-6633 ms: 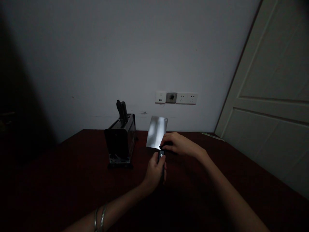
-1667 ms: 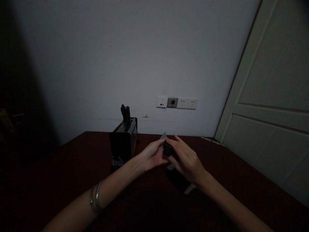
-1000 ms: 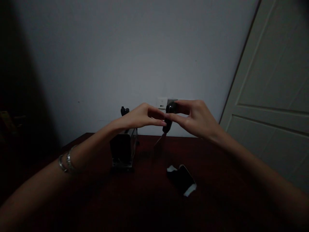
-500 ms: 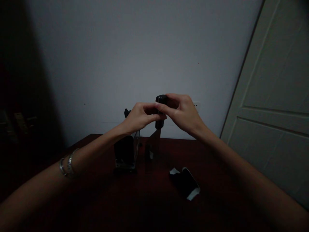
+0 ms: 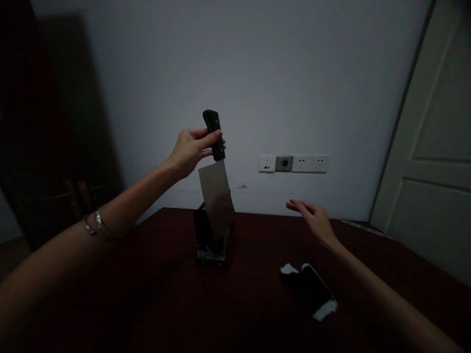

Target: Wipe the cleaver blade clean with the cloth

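Note:
My left hand (image 5: pixel 196 147) is closed around the black riveted handle of a cleaver (image 5: pixel 217 189). The cleaver's wide blade points downward, slightly tilted. Its lower end overlaps a dark stand with clear sides (image 5: pixel 211 255) on the table; in this dim light I cannot tell how far the blade is inside. Off to the right, my right hand (image 5: pixel 312 218) hovers over the tabletop, fingers stretched out and holding nothing. Nearest to it lies a black wrapper with torn white ends (image 5: pixel 311 289).
The dark red table (image 5: pixel 253 304) reaches back to a pale wall. Several sockets and a switch sit in a row on that wall (image 5: pixel 294 163). A light panelled door (image 5: pixel 434 196) stands at the right, and a dark door with a handle (image 5: pixel 83 193) at the left.
My right hand has let go of the cleaver handle and moved right and down. My left hand has carried the cleaver left, over the stand. The view has shifted too.

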A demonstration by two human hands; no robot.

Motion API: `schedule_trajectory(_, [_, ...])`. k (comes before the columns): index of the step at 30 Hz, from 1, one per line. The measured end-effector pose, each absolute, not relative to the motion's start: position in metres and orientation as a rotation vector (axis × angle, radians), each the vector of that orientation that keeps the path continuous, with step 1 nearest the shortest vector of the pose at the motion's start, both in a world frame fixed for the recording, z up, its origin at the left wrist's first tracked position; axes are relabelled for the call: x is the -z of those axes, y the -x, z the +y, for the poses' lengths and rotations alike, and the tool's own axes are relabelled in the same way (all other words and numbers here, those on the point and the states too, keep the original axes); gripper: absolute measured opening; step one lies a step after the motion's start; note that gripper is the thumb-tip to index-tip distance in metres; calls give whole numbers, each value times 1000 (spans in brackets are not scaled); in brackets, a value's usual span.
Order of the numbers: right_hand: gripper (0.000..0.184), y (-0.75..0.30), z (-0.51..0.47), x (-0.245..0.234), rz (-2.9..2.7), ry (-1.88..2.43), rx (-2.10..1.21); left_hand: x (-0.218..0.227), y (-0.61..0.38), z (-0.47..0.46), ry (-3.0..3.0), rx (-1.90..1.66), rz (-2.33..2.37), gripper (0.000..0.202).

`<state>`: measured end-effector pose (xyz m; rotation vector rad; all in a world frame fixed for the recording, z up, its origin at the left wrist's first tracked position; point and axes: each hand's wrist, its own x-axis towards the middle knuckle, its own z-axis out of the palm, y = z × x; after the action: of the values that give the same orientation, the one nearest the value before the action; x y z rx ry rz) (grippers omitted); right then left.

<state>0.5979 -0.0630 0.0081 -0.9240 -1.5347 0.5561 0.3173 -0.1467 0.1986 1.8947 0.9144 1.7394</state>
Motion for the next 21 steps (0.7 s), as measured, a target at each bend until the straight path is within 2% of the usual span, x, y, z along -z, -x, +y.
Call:
schedule_trajectory(6, [52,-654,-29,92,-1597,1393,-520,-229,-283,-130,-1793,-1899,982,14])
schedule_trajectory(11, [50,-698,-14,149,-1501,1509,-612,-238,-258,-111,-1760,-1948,1013,11])
schedule_trajectory(15, [41,-713,-8,168,-1331,1387,-687,-240,-244,-96,-1738,-1951,1034,10])
schedule_trajectory(21, [35,-711,-9,169,-1307,1315,-724,-233,-229,-78,-1736,-1857,1029,14])
